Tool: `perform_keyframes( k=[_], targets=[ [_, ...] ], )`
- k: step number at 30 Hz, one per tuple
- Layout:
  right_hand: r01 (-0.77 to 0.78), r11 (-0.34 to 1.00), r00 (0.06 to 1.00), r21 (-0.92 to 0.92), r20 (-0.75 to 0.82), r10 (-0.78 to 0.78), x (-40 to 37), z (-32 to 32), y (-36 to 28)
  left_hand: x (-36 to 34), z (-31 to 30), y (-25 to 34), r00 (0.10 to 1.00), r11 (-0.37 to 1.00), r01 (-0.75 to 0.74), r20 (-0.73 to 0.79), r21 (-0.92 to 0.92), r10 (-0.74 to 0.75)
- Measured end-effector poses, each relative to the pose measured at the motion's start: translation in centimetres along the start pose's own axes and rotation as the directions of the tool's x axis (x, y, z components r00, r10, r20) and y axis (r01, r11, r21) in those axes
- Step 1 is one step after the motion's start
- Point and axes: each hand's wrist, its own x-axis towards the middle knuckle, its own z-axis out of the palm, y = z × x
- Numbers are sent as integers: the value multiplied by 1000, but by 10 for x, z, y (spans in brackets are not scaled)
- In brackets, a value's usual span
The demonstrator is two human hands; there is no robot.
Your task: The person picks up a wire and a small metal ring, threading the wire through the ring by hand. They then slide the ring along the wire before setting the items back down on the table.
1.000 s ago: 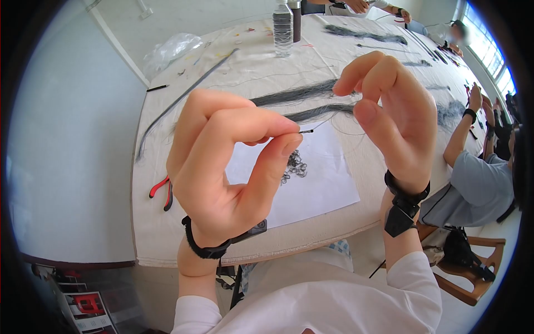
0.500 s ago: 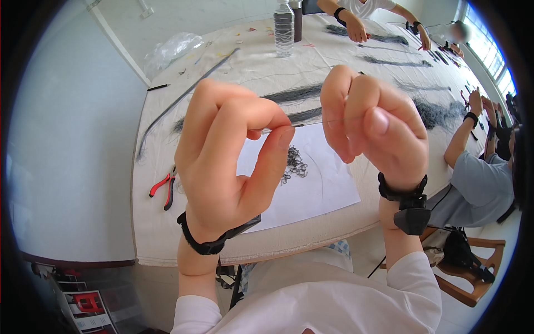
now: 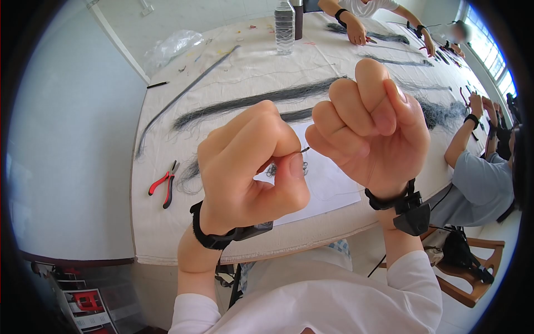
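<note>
My left hand (image 3: pixel 250 167) is closed in a pinch, with the dark tip of a thin wire-like piece (image 3: pixel 305 149) poking out between thumb and index finger. My right hand (image 3: pixel 370 125) is up beside it, fingers curled in and thumb bent over them; whatever it holds is hidden. Below both hands lies a white paper sheet (image 3: pixel 334 192), and on it a pile of small dark rings (image 3: pixel 271 170), mostly covered by my left hand. Red-and-black pliers (image 3: pixel 169 185) lie to the left. Behind my hands stretches a long bundle of dark wire strands (image 3: pixel 245 101).
A water bottle (image 3: pixel 284 30) and a dark flask (image 3: pixel 298 22) stand at the back. A plastic bag (image 3: pixel 173 47), a black pen (image 3: pixel 158 84) and a thin strand bundle (image 3: pixel 192 92) are on the left. Other people's hands (image 3: pixel 357 32) work across the table and at right.
My left hand has turned inward and moved right and slightly down. My right hand has rotated, its fingers now curled tighter. The thin line earlier visible at the right fingers no longer shows.
</note>
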Motion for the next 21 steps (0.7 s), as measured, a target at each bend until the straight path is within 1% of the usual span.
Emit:
perform_keyframes(
  k=[10, 16, 21],
  targets=[
    [19, 1000, 999, 22, -36, -18, -2, 2, 2, -6, 8, 0, 998, 993, 55, -30, -109, -58],
    [23, 1000, 998, 2, -56, -22, -3, 4, -1, -6, 7, 0, 999, 997, 41, -3, -69, -42],
    [24, 1000, 999, -3, -48, -24, -4, 4, -1, -7, 8, 1, 999, 996, 37, -6, -86, -38]
  ],
)
